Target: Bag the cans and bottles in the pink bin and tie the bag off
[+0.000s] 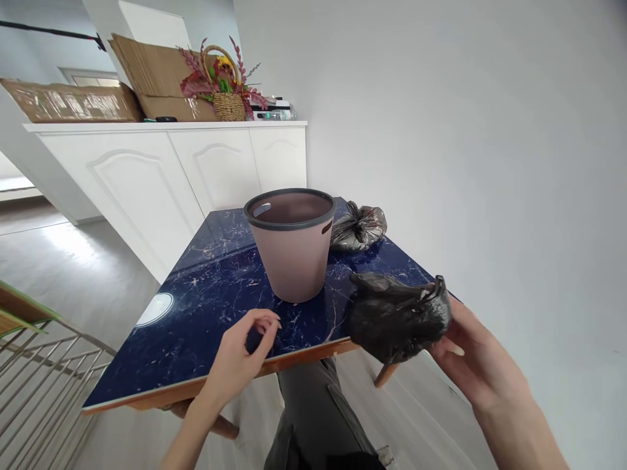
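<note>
A pinkish-mauve bin [296, 261] with a dark rim stands upright on the blue marbled table [210, 287], open at the top. My right hand [473, 359] grips a crumpled black plastic bag [396, 316] at the table's right front corner. Over the front edge, in front of the bin, my left hand [249, 346] is closed with its fingertips curled to the thumb; nothing shows between them. Behind the bin, to its right, lies a knotted dark bag [360, 228] with something inside that I cannot make out.
White cabinets [223, 163] at the back carry cardboard boxes [78, 103] and a flower basket [229, 106]. A metal rack [44, 365] stands at the left. A pale wall [441, 130] runs along the right. My legs [318, 411] are below the front edge.
</note>
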`<state>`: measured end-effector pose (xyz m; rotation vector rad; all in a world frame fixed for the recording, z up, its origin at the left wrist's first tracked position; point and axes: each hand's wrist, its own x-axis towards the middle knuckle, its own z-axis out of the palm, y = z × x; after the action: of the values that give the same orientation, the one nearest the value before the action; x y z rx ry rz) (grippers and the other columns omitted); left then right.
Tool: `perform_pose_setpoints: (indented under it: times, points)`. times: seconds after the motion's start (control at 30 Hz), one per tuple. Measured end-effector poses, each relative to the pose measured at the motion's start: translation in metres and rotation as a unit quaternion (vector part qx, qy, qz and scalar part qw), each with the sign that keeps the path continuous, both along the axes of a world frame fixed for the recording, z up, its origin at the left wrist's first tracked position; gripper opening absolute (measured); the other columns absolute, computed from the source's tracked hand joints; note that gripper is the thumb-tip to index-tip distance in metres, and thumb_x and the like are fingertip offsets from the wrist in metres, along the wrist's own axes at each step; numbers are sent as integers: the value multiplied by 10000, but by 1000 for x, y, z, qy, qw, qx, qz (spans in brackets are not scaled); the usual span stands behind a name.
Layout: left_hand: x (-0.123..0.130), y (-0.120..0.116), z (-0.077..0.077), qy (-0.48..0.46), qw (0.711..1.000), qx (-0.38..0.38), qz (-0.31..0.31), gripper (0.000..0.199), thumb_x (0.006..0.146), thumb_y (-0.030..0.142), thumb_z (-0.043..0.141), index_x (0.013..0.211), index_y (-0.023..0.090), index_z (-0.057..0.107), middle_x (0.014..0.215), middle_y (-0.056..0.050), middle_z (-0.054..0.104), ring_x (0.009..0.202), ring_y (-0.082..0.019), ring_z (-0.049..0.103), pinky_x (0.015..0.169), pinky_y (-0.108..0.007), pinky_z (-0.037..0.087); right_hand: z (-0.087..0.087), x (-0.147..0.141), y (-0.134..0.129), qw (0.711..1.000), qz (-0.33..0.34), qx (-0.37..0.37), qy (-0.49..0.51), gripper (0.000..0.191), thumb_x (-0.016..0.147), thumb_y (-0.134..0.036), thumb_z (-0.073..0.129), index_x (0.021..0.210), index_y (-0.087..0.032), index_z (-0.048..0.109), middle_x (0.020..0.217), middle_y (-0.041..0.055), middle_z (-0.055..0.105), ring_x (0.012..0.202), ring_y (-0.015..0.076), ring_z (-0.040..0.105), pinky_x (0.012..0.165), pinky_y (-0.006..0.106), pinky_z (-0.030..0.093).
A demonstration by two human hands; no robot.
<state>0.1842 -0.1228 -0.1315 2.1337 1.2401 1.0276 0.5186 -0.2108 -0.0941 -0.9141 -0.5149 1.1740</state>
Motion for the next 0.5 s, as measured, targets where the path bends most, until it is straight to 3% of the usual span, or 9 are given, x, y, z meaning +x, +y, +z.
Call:
perform_pose_setpoints:
  times: [0.17, 0.27, 0.33, 0.5]
  points:
    - [43, -24, 31, -15, 994, -44, -99, 264, 1080, 464, 545, 1103, 245, 691, 1077, -61, 737, 917, -190, 665, 839, -310, 528, 15, -10, -16, 997, -15, -44, 59, 501, 513, -408, 1075, 850, -228, 751, 597, -89, 475, 441, 32, 309, 299, 126, 302]
    - [57, -37, 48, -17, 984, -91, -155, 301, 1079, 504, 535, 1198, 267, 677, 1174, -66, 715, 1023, -204, 662, 890, -317, 524, 22, -20, -20, 996, 3, -61, 71, 539, 512, -407, 1073, 929, -236, 778, 632, -79, 533, 438, 27, 355, 290, 107, 285]
    - [63, -45, 58, -10, 972, -127, -198, 308, 1052, 527, 584, 1216, 282, 673, 1214, -61, 702, 1071, -214, 656, 844, -294, 520, 26, -26, -22, 995, 21, -66, 71, 536, 518, -422, 1072, 925, -236, 777, 643, -74, 548, 444, 28, 375, 294, 105, 286]
    - [70, -60, 71, 27, 958, -165, -233, 276, 1002, 484, 675, 888, 233, 665, 960, -20, 685, 812, -169, 596, 674, -272, 433, 33, -32, -23, 996, 80, -21, 30, 438, 662, -485, 1011, 892, -227, 741, 644, -66, 531, 477, 47, 386, 382, 137, 388]
